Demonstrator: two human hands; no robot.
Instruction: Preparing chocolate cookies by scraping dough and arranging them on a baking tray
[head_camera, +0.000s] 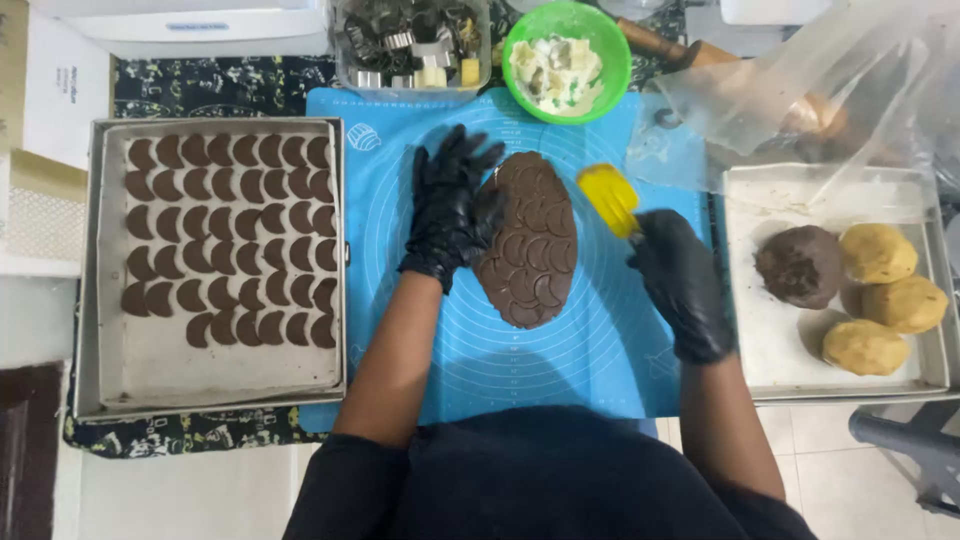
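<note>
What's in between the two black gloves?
In the head view, the rolled-out chocolate dough, marked with crescent cuts, lies on the blue mat between the left hand and right hand, which holds a yellow cutter.

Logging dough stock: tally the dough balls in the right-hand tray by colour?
Brown ball: 1
Tan balls: 3
Total: 4, all in the right tray.

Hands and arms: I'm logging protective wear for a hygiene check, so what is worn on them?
The left hand and the right hand each wear a glossy black disposable glove ending at the wrist. Both forearms are bare, and dark short sleeves start near the elbows.
</note>
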